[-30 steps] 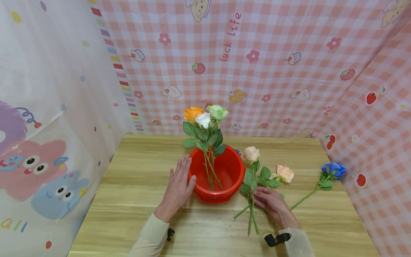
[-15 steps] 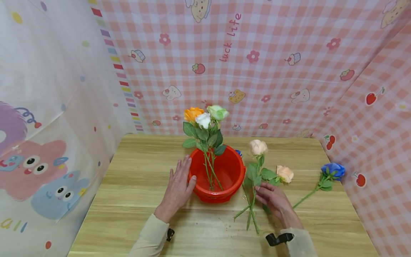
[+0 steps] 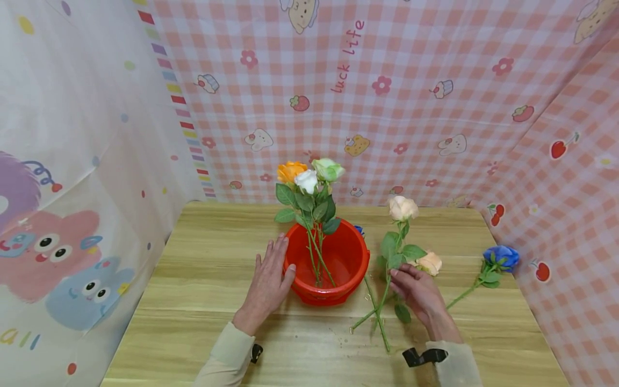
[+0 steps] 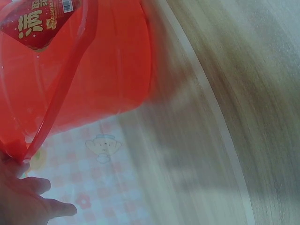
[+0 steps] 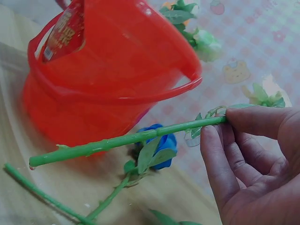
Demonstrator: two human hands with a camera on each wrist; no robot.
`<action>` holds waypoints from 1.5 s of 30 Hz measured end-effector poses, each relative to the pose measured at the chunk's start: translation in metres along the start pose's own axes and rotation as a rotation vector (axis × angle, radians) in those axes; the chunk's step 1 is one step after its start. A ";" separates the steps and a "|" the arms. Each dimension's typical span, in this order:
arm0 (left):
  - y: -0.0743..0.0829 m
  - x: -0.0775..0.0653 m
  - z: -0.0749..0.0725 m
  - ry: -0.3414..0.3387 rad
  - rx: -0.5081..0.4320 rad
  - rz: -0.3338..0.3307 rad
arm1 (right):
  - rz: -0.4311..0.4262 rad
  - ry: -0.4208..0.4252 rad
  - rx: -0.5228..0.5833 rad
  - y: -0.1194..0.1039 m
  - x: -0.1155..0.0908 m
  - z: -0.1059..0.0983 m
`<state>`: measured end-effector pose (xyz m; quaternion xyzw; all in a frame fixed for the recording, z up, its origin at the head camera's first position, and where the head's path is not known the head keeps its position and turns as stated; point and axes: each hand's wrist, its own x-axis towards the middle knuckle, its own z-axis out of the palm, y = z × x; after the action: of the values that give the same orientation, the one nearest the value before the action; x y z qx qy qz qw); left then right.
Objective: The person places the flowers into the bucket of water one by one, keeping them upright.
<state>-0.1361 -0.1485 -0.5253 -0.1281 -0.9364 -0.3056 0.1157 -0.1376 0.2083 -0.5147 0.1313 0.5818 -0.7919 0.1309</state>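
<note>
Moved pale-peach, green-stemmed rose (image 3: 389,245) farther from left hand (image 3: 267,283) since earlier, pinching it in right hand (image 3: 419,293); rests extended left fingers against round red plastic bucket (image 3: 345,263).

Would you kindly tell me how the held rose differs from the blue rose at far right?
The held rose is pale peach, the blue rose vivid blue. The right hand pinches the held rose's stem, while the blue rose lies on the table, untouched. Both have green stems and leaves, and both are outside the bucket.
</note>
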 end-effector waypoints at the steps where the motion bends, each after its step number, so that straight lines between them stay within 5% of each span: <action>1: 0.000 0.000 0.000 0.001 0.001 0.000 | -0.005 0.003 0.000 -0.001 0.000 0.000; 45: 0.005 0.007 -0.009 -0.010 0.065 0.034 | -0.300 -0.048 0.109 -0.085 -0.013 0.045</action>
<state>-0.1400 -0.1489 -0.5141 -0.1415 -0.9441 -0.2724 0.1205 -0.1589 0.1908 -0.4220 0.0308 0.5476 -0.8360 0.0178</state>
